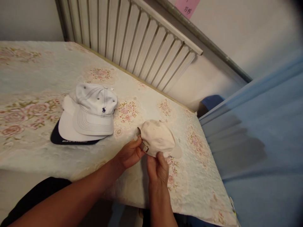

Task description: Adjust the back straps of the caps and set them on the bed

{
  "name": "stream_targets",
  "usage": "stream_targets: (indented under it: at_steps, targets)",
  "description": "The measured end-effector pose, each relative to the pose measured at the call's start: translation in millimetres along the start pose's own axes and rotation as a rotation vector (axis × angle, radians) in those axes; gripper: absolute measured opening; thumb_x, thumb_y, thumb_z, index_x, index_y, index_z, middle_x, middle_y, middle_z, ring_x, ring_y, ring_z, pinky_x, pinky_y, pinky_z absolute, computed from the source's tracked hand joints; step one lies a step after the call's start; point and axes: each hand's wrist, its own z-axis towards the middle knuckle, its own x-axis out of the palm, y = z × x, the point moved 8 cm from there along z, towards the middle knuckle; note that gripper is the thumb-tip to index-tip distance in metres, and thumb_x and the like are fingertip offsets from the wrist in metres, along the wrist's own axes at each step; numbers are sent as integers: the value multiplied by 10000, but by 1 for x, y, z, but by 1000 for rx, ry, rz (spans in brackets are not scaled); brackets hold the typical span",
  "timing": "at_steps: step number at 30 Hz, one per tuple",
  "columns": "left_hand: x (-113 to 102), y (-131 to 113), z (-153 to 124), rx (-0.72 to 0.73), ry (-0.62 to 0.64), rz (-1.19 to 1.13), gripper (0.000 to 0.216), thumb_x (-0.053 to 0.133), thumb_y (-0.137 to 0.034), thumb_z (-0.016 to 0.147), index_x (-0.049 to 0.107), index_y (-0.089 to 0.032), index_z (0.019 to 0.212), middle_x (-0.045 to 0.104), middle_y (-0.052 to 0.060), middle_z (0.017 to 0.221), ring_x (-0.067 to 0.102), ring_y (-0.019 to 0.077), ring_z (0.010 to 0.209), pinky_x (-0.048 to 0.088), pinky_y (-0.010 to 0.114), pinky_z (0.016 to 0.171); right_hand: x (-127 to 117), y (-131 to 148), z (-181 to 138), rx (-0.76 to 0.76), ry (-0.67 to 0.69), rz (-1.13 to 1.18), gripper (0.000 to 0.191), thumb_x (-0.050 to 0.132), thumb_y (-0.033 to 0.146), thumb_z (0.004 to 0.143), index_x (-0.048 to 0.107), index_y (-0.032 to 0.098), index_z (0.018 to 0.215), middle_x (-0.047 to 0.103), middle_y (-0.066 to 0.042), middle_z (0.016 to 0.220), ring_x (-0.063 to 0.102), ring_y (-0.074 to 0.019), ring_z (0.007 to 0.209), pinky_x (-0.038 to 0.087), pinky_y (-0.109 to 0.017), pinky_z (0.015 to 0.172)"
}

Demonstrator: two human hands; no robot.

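A cream baseball cap (157, 137) is held above the near part of the table, its brim pointing right and its back strap toward the left. My left hand (131, 153) grips the back edge by the strap and metal buckle, the thumb on top. Closed on the lower edge of the crown is my right hand (159, 167); part of its fingers is hidden under the cap. To the left lies a stack of caps: a white cap (96, 104) with a small dark horse-rider logo on top, another white brim beneath, and a dark navy brim (55, 134) at the bottom.
A floral padded cloth (146, 107) covers the table. Behind its far edge stands a white radiator (132, 41). A blue curtain (265, 142) hangs along the right side, with a dark blue object (211, 102) beyond the far right corner. A pink paper (187, 7) is on the wall.
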Motion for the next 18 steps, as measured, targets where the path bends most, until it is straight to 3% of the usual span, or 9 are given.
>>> stream_targets:
  at_steps: [2, 5, 11, 18]
  targets:
    - [0, 2, -1, -16, 21, 2, 225, 519, -107, 905, 635, -183, 1083, 719, 34, 1074, 650, 140, 1037, 467, 268, 977, 4, -8, -3, 1, -2, -26, 687, 792, 280, 666, 544, 206, 1302, 613, -90, 1327, 539, -237, 1262, 277, -491, 1168]
    - [4, -1, -1, -21, 77, 23, 263, 523, -123, 909, 620, -189, 1145, 716, 37, 1089, 644, 139, 1059, 453, 258, 984, 3, -13, -3, 17, -35, -11, 588, 745, 342, 736, 561, 203, 1276, 632, -87, 1301, 565, -227, 1232, 307, -484, 1155]
    - [16, -7, 0, -62, 151, 14, 341, 401, -249, 980, 562, -171, 1270, 666, 86, 1221, 590, 199, 1174, 416, 348, 1034, -2, 0, 0, 24, -48, 7, 430, 668, 320, 819, 595, 233, 1234, 624, -68, 1313, 518, -210, 1285, 323, -490, 1146]
    - [3, -6, 2, -114, 30, -48, 365, 370, -301, 992, 582, -130, 1235, 692, 103, 1163, 598, 209, 1169, 408, 358, 1048, -5, 7, -5, 62, -43, 28, 341, 704, 307, 762, 680, 254, 1098, 685, -39, 1226, 544, -202, 1259, 335, -475, 1137]
